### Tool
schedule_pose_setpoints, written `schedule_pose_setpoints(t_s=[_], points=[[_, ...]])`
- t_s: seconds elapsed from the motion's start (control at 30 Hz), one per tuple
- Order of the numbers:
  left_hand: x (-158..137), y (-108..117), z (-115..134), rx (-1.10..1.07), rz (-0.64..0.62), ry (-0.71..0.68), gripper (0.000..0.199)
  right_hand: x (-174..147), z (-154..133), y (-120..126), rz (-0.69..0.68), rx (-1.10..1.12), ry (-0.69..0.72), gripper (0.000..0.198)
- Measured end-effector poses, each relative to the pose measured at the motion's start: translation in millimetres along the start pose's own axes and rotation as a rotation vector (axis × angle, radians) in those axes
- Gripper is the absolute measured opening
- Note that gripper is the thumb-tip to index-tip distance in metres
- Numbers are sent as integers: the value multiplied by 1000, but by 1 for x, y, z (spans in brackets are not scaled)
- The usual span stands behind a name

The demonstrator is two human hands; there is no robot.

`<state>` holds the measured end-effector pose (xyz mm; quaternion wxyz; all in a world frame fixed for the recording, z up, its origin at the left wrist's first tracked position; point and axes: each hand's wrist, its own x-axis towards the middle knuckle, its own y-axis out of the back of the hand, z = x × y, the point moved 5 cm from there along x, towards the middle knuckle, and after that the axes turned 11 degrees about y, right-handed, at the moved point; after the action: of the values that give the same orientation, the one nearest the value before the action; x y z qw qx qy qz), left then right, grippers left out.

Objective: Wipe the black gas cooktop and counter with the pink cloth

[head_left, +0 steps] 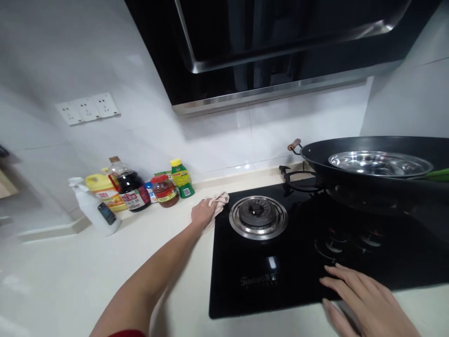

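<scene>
My left hand (203, 213) reaches forward and is closed on a pale cloth (220, 200). It presses the cloth to the counter along the left edge of the black glass gas stove (245, 262). Close to its right is the round burner (258, 217), with no pan support over it. My right hand (365, 297) hovers at the stove's front edge, fingers spread and nothing held. Ahead of it are the stove's control knobs (335, 243).
A large black wok (315, 157) with a steel plate (380, 164) in it sits over the right burner. Left on the counter (63, 281) stand a spray bottle (93, 208), a dark sauce bottle (131, 187), a red-lidded jar (164, 192) and a green bottle (183, 180). A range hood (280, 84) hangs above.
</scene>
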<state>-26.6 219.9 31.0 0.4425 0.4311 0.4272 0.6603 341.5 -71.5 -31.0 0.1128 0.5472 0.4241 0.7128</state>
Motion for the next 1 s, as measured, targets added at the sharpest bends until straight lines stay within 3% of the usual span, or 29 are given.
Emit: schedule_pose_setpoints(t_s=[0.23,0.37,0.53,0.7,0.83,1.0], points=[[-113,29,-13,-58,10,-97,40,-3,-6,-5,-23,-8,-17,33],[-181,42,-22,-104,14,-164,35,-1,-8,-1,31,-10,-4,33],[-240,49,-35,-217,33,-264,31,0,-10,2,21,23,-52,34],[-267,49,-33,-250,10,-384,33,3,-5,2,-8,160,-137,35],[-274,48,0,-287,-116,-646,38,25,-28,17,-11,397,-165,39],[-250,37,38,-377,-301,-608,99,75,-102,32,-320,671,103,52]])
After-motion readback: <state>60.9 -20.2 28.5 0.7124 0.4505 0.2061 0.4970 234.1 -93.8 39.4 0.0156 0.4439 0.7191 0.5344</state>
